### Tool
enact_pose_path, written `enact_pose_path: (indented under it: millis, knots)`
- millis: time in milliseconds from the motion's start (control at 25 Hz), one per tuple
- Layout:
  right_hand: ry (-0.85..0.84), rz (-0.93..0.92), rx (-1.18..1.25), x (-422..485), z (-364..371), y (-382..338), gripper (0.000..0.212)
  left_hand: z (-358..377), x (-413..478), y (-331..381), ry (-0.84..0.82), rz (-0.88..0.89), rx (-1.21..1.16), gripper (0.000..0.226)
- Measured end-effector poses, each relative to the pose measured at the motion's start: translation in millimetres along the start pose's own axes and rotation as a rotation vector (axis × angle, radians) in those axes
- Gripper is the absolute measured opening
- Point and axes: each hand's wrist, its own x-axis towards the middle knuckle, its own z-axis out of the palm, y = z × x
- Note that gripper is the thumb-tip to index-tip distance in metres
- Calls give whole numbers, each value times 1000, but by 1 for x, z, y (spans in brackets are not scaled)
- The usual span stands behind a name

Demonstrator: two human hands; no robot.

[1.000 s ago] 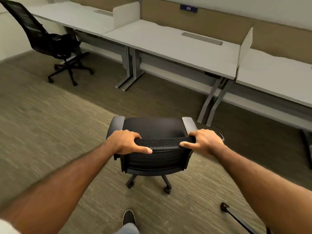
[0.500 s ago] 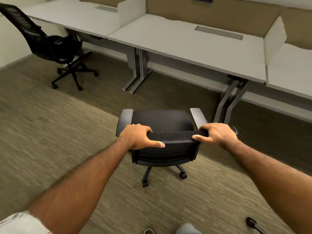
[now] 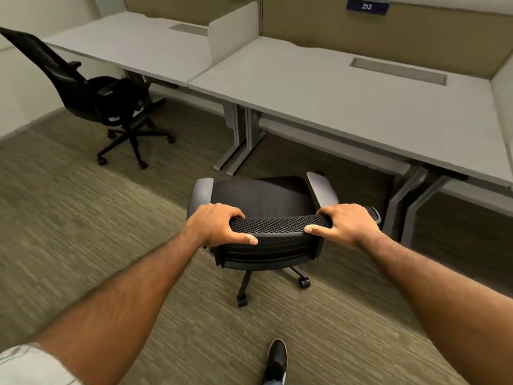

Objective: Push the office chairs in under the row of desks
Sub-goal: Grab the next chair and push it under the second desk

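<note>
A black office chair (image 3: 263,198) with grey armrests stands on the carpet just short of the middle desk (image 3: 347,98), its seat facing the desk. My left hand (image 3: 219,223) grips the left end of the mesh backrest top. My right hand (image 3: 347,223) grips the right end. A second black chair (image 3: 83,90) stands at the far left, beside the left desk (image 3: 133,45), turned sideways and out from under it.
Grey desk legs (image 3: 238,140) stand left of the gap ahead, and another pair (image 3: 408,201) right of it. Low white dividers (image 3: 233,31) split the desktops. Tan panels back the row, with a sign reading 213 (image 3: 366,6). My shoe (image 3: 276,359) is on the carpet below.
The chair has rolled forward with both hands on its backrest, and the desks are now much closer. The view has moved forward with me.
</note>
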Motion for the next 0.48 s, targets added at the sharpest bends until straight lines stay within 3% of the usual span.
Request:
enact_pose_path:
  millis: [280, 480]
  knots:
    - [-7, 47, 10, 111, -4, -5, 103, -50, 105, -79, 70, 69, 45, 107]
    - [6, 156, 2, 177, -9, -16, 99, -85, 185, -135, -10, 137, 76, 107]
